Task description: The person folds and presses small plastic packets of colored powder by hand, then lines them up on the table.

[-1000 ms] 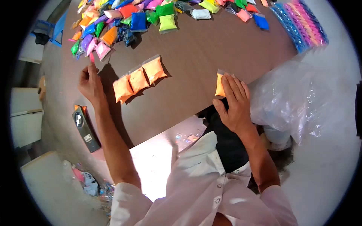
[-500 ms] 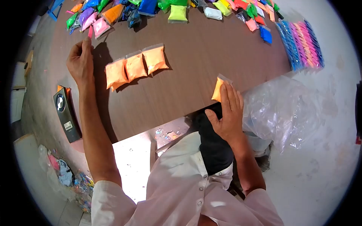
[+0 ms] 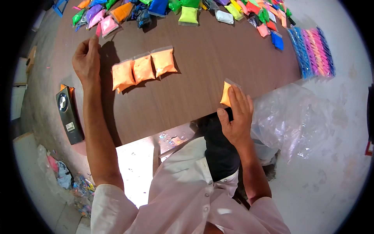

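Note:
My left hand is raised at the left of the brown table, fingers closed in a pinch on a thin pink strip. Its tip points at the pile of bags. To the right of that hand, three orange packets in clear bags lie side by side in a slanted row. My right hand rests at the table's near edge with its fingers stretched out. Those fingers cover part of a single yellow-orange packet, and the thumb stands apart from them.
Many coloured bags line the far side. Twisted blue, pink and orange packs sit at the right edge. Crumpled clear plastic hangs beside my right hand. A dark box lies at the left edge.
The whole view has shifted slightly. My right thumb has drawn a little nearer to its fingers. My left hand still pinches the pink strip, and the packets stay in place.

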{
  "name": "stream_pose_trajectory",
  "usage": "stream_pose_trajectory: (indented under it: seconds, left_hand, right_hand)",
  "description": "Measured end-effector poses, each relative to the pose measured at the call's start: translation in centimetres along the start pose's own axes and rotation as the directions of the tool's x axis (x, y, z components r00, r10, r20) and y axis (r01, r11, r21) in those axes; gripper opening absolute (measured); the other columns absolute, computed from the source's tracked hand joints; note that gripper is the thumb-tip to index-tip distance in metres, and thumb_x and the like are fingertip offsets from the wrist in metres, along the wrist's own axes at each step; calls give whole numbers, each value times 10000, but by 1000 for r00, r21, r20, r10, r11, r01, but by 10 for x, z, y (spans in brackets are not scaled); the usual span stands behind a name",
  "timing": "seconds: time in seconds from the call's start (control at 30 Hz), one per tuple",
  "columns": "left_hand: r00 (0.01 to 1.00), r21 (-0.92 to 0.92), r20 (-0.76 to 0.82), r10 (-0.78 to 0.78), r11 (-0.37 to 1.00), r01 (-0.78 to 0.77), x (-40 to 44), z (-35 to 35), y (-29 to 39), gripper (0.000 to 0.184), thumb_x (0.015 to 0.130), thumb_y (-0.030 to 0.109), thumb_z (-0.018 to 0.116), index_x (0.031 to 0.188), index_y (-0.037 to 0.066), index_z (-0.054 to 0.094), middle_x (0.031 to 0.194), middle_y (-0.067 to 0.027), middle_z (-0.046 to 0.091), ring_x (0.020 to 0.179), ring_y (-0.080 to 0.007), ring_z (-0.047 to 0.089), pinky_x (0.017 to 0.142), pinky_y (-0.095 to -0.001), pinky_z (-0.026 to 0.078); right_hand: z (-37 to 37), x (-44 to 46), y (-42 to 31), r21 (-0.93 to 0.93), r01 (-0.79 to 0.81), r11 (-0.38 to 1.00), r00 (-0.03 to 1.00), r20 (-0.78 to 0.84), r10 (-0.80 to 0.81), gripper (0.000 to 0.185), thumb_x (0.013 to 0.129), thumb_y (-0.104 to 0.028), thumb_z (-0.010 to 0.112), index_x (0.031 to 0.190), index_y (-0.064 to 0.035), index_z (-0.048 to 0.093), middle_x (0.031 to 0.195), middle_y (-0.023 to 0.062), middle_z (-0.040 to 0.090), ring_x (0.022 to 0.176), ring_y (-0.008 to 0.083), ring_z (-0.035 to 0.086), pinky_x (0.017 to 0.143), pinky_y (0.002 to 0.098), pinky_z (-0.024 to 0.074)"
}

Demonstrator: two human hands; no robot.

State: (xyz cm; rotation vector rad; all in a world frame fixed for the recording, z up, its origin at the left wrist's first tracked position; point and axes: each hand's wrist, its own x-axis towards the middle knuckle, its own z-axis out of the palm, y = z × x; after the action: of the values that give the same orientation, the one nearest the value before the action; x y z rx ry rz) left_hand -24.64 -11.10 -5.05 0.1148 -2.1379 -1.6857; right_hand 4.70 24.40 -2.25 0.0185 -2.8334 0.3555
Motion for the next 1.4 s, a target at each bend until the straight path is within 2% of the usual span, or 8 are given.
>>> stream_pose_trajectory:
  seconds: [0.1,0.2,0.27,0.4,0.83,1.03,1.13,1.4]
  left_hand:
    - [1000,41,0,-22,999,22,-1,-1,4,326,979,334,776,925,13,762,755,43,628,654,-32,499,580,-219,373]
    - [999,63,-23,-24,998,25,-2,1,5,327,976,341,777,947,16,767,764,37,635,652,-39,503,580,-226,381]
    - [1000,61,-10,-15,998,15,0,-2,0,329,973,348,780,960,19,773,770,33,641,651,-39,506,580,-227,384]
    - [1000,73,-14,-24,997,25,0,-1,0,339,967,357,788,987,18,782,785,22,656,648,-43,515,578,-229,394]
    - [999,35,32,12,999,-13,3,-2,-3,346,972,341,785,957,-4,766,754,27,641,655,-32,502,578,-220,371]
    - [999,67,6,-32,997,32,-1,-3,3,334,967,346,788,941,13,764,759,28,639,649,-32,500,575,-224,372]
    - [1000,41,0,-16,999,16,2,-1,-3,335,962,351,795,938,18,765,765,27,642,642,-36,497,573,-227,373]
    - [1000,6,16,-16,1000,16,3,-1,-5,335,961,353,798,940,21,768,772,27,642,647,-41,497,573,-232,374]
  right_hand:
    - [-5,3,0,134,-54,990,998,41,49,682,963,-324,672,1514,33,490,1561,267,493,1435,431,479,1200,602,297]
    - [-7,4,-2,234,-151,960,986,-33,163,726,956,-350,680,1542,17,458,1597,276,442,1460,439,445,1198,602,303]
    - [-9,0,3,73,-26,997,999,27,24,762,958,-364,682,1559,28,427,1606,288,422,1466,445,433,1205,592,295]
    - [-8,-11,0,21,-1,1000,996,90,-1,766,964,-375,691,1538,64,437,1589,283,449,1451,460,441,1212,582,279]
    - [-7,4,1,-33,36,999,999,11,-35,690,946,-335,703,1480,61,517,1515,266,545,1379,418,543,1171,569,344]
    - [-17,11,5,186,-59,981,998,13,57,694,944,-331,702,1490,49,505,1499,273,550,1368,429,546,1177,573,353]
    - [-16,9,-1,111,-6,994,999,-52,12,695,946,-326,706,1497,44,499,1511,282,536,1365,443,542,1189,577,343]
    - [-7,8,9,49,25,998,999,45,-27,660,963,-345,704,1465,51,540,1540,265,519,1408,432,506,1195,568,331]
